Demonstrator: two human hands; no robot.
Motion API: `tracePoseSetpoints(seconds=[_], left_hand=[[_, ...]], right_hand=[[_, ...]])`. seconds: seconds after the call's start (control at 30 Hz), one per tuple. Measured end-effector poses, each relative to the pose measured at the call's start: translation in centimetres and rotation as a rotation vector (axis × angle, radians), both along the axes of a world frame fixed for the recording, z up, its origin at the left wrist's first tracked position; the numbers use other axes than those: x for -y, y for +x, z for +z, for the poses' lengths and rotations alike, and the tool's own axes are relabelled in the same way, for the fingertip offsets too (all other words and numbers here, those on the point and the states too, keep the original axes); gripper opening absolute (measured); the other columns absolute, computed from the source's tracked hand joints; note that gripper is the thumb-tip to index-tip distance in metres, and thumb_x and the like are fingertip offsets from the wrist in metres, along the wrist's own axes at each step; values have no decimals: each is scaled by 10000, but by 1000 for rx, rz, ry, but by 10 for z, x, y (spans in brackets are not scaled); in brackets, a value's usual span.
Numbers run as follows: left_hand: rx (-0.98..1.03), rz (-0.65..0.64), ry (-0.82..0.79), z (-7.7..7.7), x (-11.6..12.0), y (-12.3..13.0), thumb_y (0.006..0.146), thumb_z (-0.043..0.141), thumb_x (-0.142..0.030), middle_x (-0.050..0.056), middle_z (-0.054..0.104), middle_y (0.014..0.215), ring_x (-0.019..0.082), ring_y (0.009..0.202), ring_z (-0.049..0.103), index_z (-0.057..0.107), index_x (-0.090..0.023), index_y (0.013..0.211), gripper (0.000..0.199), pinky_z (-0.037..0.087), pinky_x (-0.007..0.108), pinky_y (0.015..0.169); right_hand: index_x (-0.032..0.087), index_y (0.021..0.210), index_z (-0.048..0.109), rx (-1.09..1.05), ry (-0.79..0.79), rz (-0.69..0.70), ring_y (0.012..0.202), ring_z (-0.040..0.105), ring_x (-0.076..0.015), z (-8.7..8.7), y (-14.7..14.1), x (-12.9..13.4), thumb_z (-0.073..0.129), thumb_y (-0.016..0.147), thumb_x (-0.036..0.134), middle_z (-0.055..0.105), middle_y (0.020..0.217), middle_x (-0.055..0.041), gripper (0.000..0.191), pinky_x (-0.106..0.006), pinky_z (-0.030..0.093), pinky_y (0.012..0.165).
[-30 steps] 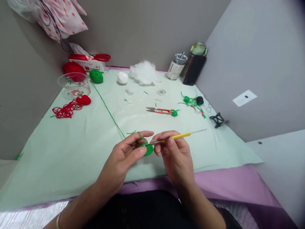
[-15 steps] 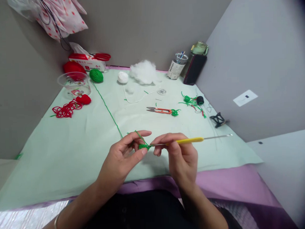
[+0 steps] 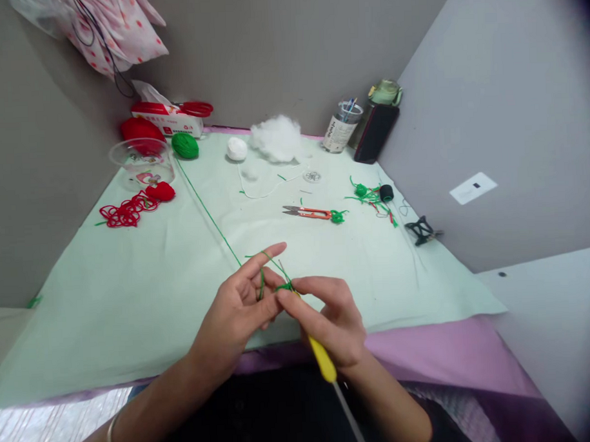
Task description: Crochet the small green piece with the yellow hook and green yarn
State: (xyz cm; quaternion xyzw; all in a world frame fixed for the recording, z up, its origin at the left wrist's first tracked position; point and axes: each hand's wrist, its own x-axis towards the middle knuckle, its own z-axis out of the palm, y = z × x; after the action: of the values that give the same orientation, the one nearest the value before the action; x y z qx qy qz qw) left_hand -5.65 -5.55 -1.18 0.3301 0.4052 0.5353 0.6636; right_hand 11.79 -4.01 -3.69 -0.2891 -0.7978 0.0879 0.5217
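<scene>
My left hand pinches a small piece of green crochet between thumb and fingers, its index finger stretched out with green yarn running over it. That strand leads back to the green yarn ball at the far left. My right hand grips a crochet hook with a yellow handle; its thin tip points up and away at the crochet piece, while the other metal end hangs toward my body. The fingertips of both hands nearly meet at the work and partly hide the stitches.
Orange-handled thread snips lie mid-table beside a green scrap. Behind are white stuffing and a white yarn ball. Red yarn and a clear plastic tub sit left; a phone leans right near a labelled jar.
The hook has swung from pointing sideways to steeply toward my body, its yellow handle now low. My right hand has turned and moved closer to my left; the left index finger has lifted slightly.
</scene>
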Motion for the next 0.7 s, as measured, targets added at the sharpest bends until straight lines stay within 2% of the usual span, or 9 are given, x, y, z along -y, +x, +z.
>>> tracePoseSetpoints(seconds=[0.07, 0.13, 0.2, 0.27, 0.37, 0.43, 0.57, 0.63, 0.7], left_hand=[[161, -67, -85, 3, -3, -2, 827, 905, -243, -43, 634, 843, 0, 495, 376, 800, -285, 1301, 487, 352, 173, 502], [216, -48, -87, 5, -6, -3, 831, 906, -244, -38, 625, 847, -23, 487, 324, 836, -257, 1225, 400, 345, 158, 505], [201, -31, -52, 5, -6, -4, 830, 909, -238, -33, 629, 858, -12, 515, 366, 841, -279, 1215, 393, 367, 152, 522], [137, -34, -23, 3, -5, -2, 838, 908, -250, -30, 634, 847, 20, 567, 442, 833, -310, 1239, 413, 394, 152, 538], [21, 10, 9, -1, -3, 1, 840, 917, -267, -13, 654, 851, 72, 693, 536, 838, -322, 1236, 407, 433, 152, 585], [-1, 60, 17, -3, -2, 3, 829, 928, -258, -6, 672, 871, 84, 728, 547, 838, -326, 1239, 425, 437, 153, 599], [183, -12, -86, -2, -6, 2, 832, 914, -275, -30, 591, 755, 50, 598, 438, 849, -263, 1228, 402, 422, 169, 584], [285, -84, -151, 0, -9, -1, 829, 903, -283, -48, 522, 703, 28, 543, 346, 866, -207, 1183, 364, 407, 174, 574], [305, -94, -155, 1, -11, -5, 824, 899, -283, -49, 514, 707, 24, 538, 313, 873, -189, 1154, 344, 384, 174, 569]], right_hand=[[298, 1242, 766, -178, -87, 28, 885, 755, -210, 1, -2, -2, 615, 1038, 157, 771, 1023, -64, 290, -346, 642, 702], [277, 1182, 777, -396, -257, 98, 764, 711, -174, 4, -5, -6, 560, 1073, 182, 756, 946, -45, 261, -332, 612, 669], [268, 1107, 789, -535, -427, 180, 726, 683, -153, 7, -8, -10, 571, 1079, 206, 750, 932, -36, 228, -317, 590, 656], [265, 1075, 800, -551, -511, 238, 782, 701, -159, 9, -12, -13, 606, 1072, 237, 770, 967, -44, 196, -310, 592, 677], [284, 1129, 803, -466, -476, 198, 856, 726, -169, 7, -13, -12, 618, 1066, 209, 795, 1000, -45, 210, -313, 610, 731], [298, 1188, 796, -338, -355, 120, 887, 736, -176, 5, -12, -8, 633, 1045, 152, 795, 1038, -52, 262, -321, 621, 756], [299, 1257, 792, -112, -113, 25, 981, 746, -219, 2, -7, -4, 678, 994, 100, 787, 1162, -93, 349, -356, 632, 789], [296, 1232, 796, -238, -201, 43, 907, 733, -200, 3, -5, -6, 646, 1019, 118, 796, 1072, -71, 315, -344, 614, 755], [293, 1158, 805, -454, -394, 112, 778, 690, -164, 5, -5, -10, 615, 1056, 174, 778, 952, -35, 247, -320, 577, 692]])
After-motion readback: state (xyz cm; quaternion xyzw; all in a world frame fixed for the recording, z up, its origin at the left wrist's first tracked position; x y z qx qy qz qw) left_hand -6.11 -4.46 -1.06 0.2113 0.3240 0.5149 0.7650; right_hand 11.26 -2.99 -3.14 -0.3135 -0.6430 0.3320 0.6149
